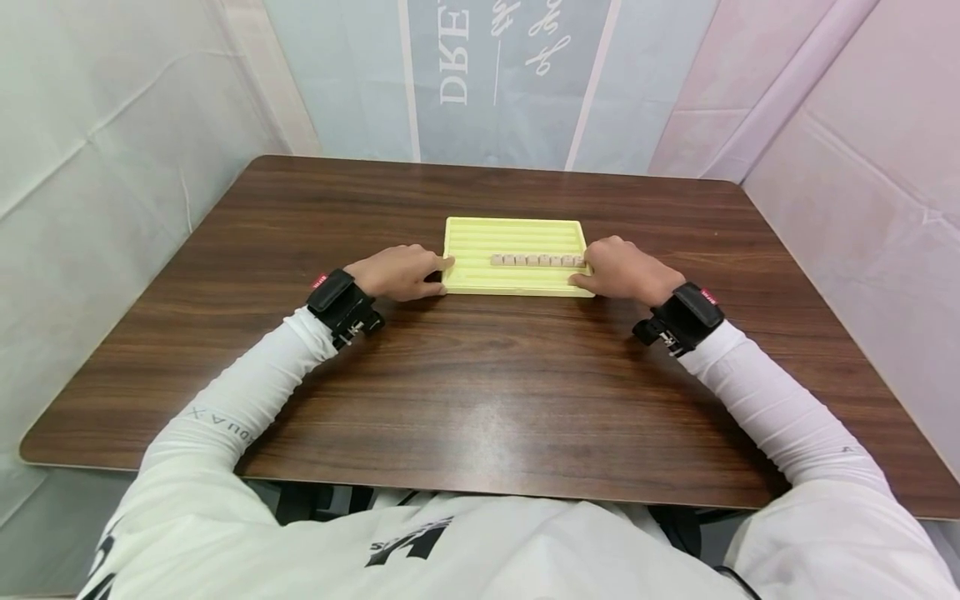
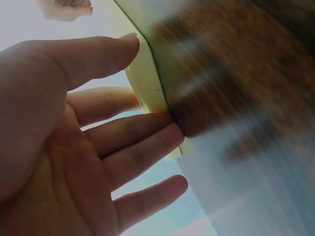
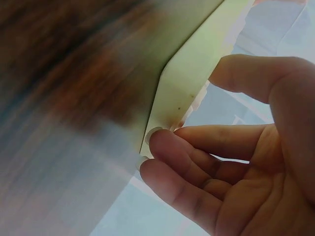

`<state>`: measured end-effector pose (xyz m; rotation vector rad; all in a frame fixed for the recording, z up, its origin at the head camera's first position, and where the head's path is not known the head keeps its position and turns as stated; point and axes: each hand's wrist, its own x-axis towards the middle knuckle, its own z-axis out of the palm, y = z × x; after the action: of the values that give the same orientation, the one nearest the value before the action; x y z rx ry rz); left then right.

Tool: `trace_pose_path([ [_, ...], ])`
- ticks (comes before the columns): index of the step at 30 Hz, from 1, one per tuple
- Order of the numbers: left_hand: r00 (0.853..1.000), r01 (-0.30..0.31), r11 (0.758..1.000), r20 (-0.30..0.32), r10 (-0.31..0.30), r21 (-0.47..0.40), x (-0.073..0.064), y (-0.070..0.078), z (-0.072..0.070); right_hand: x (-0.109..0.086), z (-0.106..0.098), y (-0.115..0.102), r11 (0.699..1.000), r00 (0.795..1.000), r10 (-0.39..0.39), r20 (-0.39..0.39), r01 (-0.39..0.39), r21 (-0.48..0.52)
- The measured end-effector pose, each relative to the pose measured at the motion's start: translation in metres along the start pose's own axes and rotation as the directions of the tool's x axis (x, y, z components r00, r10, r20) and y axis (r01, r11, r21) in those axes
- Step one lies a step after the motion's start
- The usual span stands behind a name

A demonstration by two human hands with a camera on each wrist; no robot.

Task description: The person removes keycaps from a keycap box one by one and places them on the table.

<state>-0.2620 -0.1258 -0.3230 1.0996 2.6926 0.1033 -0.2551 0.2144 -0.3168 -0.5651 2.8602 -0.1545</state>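
A pale yellow ridged tray (image 1: 517, 285) lies on the table, its long side toward me. Along one of its grooves runs a row of several small light wooden blocks (image 1: 531, 260), set toward the right end. My left hand (image 1: 400, 272) holds the tray's left end, its thumb at the near corner and a fingertip over the rim. At the other end my right hand (image 1: 628, 271) grips the tray, with the thumb on the near right corner and the fingers along the end wall. Both wrist views show fingertips against the tray's side (image 2: 147, 73), (image 3: 179, 91).
The dark wood-grain table (image 1: 480, 392) has rounded corners. White sheeting (image 1: 112, 167) hangs at the left, pinkish sheeting (image 1: 870, 167) at the right, and a printed blue-grey cloth (image 1: 510, 108) behind. Black camera straps (image 1: 345, 307) sit on both wrists.
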Motion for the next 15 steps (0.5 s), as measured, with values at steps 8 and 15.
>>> trace_pose_path([
  [8, 0.999, 0.022, 0.994, 0.038, -0.018, -0.106, 0.0001, -0.0046, 0.0, -0.0005, 0.0009, -0.0009, 1.0, 1.0, -0.008, -0.012, 0.008, 0.006],
  [15, 0.996, 0.046, 0.991, -0.075, -0.056, -0.126, -0.0006, -0.0094, -0.0003, 0.0003, 0.0003, -0.0021, 1.0, 1.0, 0.01, -0.022, -0.01, -0.016],
])
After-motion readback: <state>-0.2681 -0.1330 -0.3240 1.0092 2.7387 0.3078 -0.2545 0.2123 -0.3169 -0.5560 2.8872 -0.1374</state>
